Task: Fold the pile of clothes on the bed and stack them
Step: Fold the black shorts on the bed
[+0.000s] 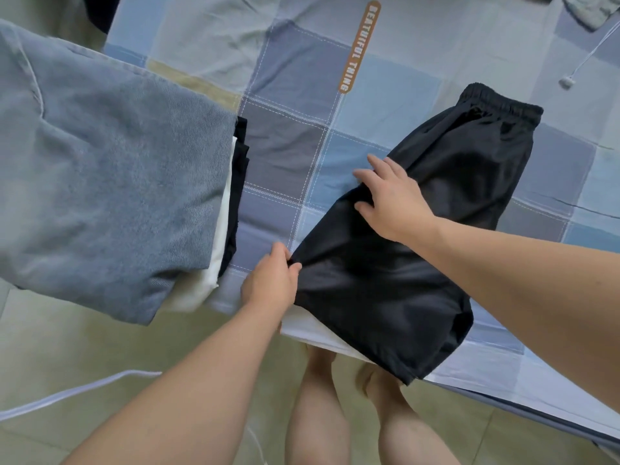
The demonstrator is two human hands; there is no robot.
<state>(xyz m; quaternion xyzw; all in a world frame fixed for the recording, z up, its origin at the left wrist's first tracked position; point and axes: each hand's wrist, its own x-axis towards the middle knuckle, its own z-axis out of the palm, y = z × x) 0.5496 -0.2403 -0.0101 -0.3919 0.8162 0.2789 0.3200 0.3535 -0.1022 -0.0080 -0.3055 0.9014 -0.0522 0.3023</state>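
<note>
Bed sheet [285,135]: patchwork check in blue, grey and pale green, with dashed white stitch lines, spread flat across most of the view.

Item 1, black shorts [385,280]: laid out on the sheet at a slant. The elastic waistband [500,105] is at the far end. The leg hem at the near end overhangs the bed's edge, above a strip of white bedding [312,330].

Item 2, left hand [270,280]: at the near left edge of the shorts. Thumb and fingers are curled and pinch a corner of the black cloth, drawing it taut.

Item 3, right hand [392,199]: on top of the shorts at mid-length. The fingers are straight and spread, lying on the fabric at its left edge.

Item 4, folded stack [110,196]: left of the shorts and apart from them. A blue-grey garment lies on top, with a white layer [221,236] and a black layer [240,169] showing beneath along the side facing the shorts.

Item 5, orange label [359,48]: printed on the sheet beyond the shorts, with white lettering.

Item 6, white cord [587,58]: beyond the waistband to the right, ending in a small toggle.

Item 7, grey garment [593,8]: crumpled, farther off past the cord.

Item 8, tiled floor [84,347]: below the shorts. The person's bare legs [318,431] stand under the overhanging hem. A white cable [77,391] lies to the lower left.
</note>
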